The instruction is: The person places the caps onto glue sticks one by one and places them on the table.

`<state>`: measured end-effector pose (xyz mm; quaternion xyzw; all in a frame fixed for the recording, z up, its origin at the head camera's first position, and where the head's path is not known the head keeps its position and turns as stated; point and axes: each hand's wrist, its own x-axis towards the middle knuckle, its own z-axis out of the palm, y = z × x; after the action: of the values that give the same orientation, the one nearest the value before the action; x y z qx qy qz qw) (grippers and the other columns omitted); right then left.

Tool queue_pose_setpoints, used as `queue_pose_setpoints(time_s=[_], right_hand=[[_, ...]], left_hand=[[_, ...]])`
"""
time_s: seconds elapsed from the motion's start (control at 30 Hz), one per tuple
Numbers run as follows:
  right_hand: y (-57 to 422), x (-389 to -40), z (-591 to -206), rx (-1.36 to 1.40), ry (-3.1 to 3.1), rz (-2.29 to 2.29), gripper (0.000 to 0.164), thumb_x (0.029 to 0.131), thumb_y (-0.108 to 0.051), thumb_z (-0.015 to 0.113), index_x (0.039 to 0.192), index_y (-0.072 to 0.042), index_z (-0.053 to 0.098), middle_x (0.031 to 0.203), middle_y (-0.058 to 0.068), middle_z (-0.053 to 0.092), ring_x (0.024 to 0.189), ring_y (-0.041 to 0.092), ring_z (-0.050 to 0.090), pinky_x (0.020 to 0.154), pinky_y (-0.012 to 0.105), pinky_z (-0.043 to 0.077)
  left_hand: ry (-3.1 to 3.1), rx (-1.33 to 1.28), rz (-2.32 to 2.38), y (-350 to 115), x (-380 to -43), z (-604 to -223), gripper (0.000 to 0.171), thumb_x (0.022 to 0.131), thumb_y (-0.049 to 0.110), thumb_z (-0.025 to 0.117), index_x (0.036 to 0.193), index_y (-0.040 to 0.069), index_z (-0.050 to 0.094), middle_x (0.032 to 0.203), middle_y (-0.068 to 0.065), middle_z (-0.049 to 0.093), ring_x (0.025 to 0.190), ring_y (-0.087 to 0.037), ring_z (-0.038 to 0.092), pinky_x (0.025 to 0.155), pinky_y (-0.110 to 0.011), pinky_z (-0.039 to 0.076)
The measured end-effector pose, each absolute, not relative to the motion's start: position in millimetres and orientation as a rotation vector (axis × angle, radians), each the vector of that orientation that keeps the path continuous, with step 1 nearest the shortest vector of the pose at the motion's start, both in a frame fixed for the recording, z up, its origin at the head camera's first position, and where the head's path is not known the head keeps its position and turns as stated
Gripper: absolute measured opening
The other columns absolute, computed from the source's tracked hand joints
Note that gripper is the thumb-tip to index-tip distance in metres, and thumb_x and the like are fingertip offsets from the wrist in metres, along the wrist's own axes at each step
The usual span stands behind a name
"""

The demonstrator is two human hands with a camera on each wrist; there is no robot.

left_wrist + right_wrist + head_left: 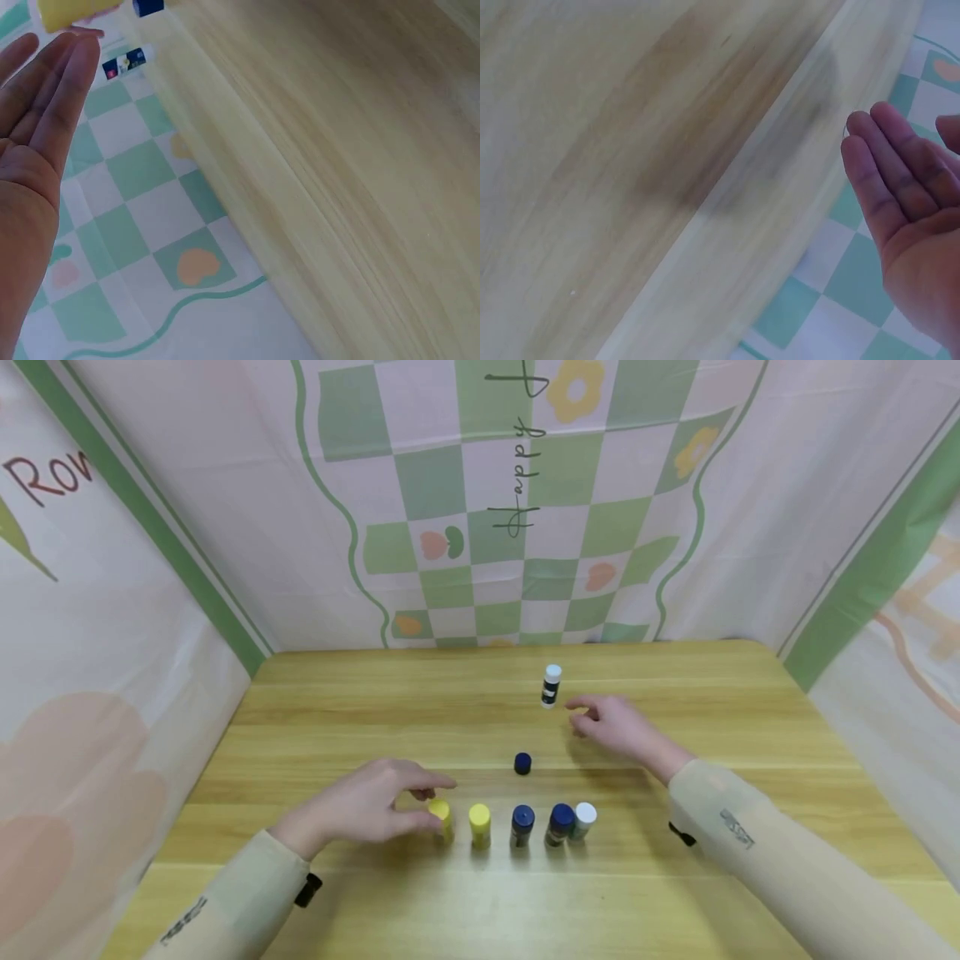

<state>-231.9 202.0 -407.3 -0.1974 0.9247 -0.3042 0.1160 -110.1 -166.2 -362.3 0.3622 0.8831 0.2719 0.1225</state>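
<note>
My left hand (378,802) reaches in from the left, its thumb and index finger spread beside the leftmost yellow tube (440,812). In the left wrist view that hand's fingers are extended, with a yellow tube (75,13) just past the fingertips. To its right stand another yellow tube (480,825), two tubes with dark blue tops (522,823) and a white-capped one (584,818). My right hand (611,724) hovers near a white tube with a black label (551,687), apart from it. Its fingers are relaxed and hold nothing in the right wrist view.
A short dark blue cylinder (522,763), like a cap, sits between the row and the labelled tube. Everything stands on a wooden table (360,693), whose far edge meets a checked cloth backdrop (495,510). Cloth walls rise on the left and right.
</note>
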Motion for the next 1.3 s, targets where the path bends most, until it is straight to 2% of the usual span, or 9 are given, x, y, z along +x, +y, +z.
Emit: queue_pose_setpoints(time_s=[0.13,0.23,0.37,0.47,0.57,0.7,0.83,1.07,1.3], right_hand=[[201.8,-236.6,-405.3,-0.541,2.744,-0.871,0.043,0.103,-0.018,0.059,0.141,0.004,0.055,0.081,0.007,0.071,0.07,0.02,0.065,0.063,0.035,0.052],[199.7,-240.6,-404.7,-0.543,2.785,-0.846,0.048,0.102,-0.019,0.062,0.143,0.004,0.053,0.082,0.007,0.066,0.069,0.02,0.058,0.062,0.035,0.05],[195.0,-245.7,-405.3,-0.555,2.806,-0.845,0.059,0.101,-0.022,0.065,0.15,0.003,0.043,0.107,0.018,0.068,0.093,0.031,0.065,0.084,0.047,0.056],[191.7,-249.2,-406.4,-0.546,2.763,-0.889,0.07,0.101,-0.024,0.065,0.157,0.003,0.031,0.134,0.028,0.059,0.119,0.043,0.06,0.102,0.058,0.049],[189.4,-252.3,-407.7,-0.513,2.693,-0.951,0.078,0.102,-0.026,0.064,0.16,0.001,0.02,0.15,0.032,0.044,0.131,0.049,0.052,0.109,0.061,0.042],[187.3,-255.4,-408.6,-0.456,2.594,-1.041,0.083,0.103,-0.028,0.063,0.162,-0.001,0.012,0.159,0.03,0.033,0.137,0.051,0.045,0.112,0.061,0.039],[185.1,-258.2,-409.1,-0.402,2.508,-1.147,0.084,0.103,-0.029,0.063,0.163,-0.004,0.01,0.162,0.027,0.028,0.142,0.05,0.039,0.116,0.06,0.035],[180.9,-261.8,-411.1,-0.357,2.447,-1.224,0.079,0.103,-0.032,0.063,0.162,-0.007,0.017,0.163,0.024,0.028,0.145,0.047,0.035,0.119,0.06,0.03],[175.7,-263.9,-410.6,-0.337,2.44,-1.257,0.07,0.104,-0.031,0.062,0.158,-0.004,0.026,0.16,0.023,0.032,0.144,0.046,0.038,0.118,0.058,0.033]], left_hand=[[2.62,1.07,0.905,-170.3,-115.6,-362.2,0.044,0.102,0.036,0.063,0.136,0.008,0.065,0.122,-0.003,0.072,0.106,-0.018,0.069,0.093,-0.042,0.057],[2.667,1.057,0.955,-170.8,-122.1,-363.3,0.041,0.103,0.033,0.061,0.136,0.008,0.065,0.128,-0.004,0.071,0.11,-0.018,0.069,0.095,-0.044,0.057],[2.694,0.886,1.028,-167.2,-130.9,-362.5,0.045,0.104,0.04,0.058,0.14,0.012,0.062,0.131,0.0,0.069,0.116,-0.018,0.067,0.1,-0.048,0.054],[2.688,0.767,1.072,-162.6,-138.4,-362.0,0.049,0.104,0.047,0.056,0.144,0.018,0.06,0.133,0.004,0.068,0.119,-0.02,0.065,0.101,-0.05,0.053],[2.665,0.721,1.08,-157.4,-147.5,-363.3,0.05,0.104,0.051,0.054,0.145,0.024,0.059,0.137,0.008,0.065,0.124,-0.023,0.062,0.102,-0.053,0.051],[2.617,0.722,1.003,-149.4,-160.0,-367.3,0.047,0.106,0.052,0.049,0.149,0.033,0.054,0.153,0.005,0.052,0.141,-0.026,0.048,0.112,-0.059,0.04],[2.52,0.76,0.911,-138.1,-169.7,-370.2,0.05,0.107,0.056,0.039,0.154,0.038,0.046,0.164,0.002,0.035,0.153,-0.025,0.027,0.12,-0.062,0.025],[2.382,0.778,0.817,-115.6,-178.9,-372.1,0.065,0.102,0.073,0.023,0.156,0.041,0.04,0.166,0.013,0.028,0.158,-0.018,0.004,0.123,-0.063,0.01],[2.285,0.712,0.736,-96.2,-180.7,-366.0,0.071,0.096,0.081,0.024,0.155,0.044,0.039,0.169,0.012,0.02,0.158,-0.02,0.001,0.121,-0.068,0.009]])
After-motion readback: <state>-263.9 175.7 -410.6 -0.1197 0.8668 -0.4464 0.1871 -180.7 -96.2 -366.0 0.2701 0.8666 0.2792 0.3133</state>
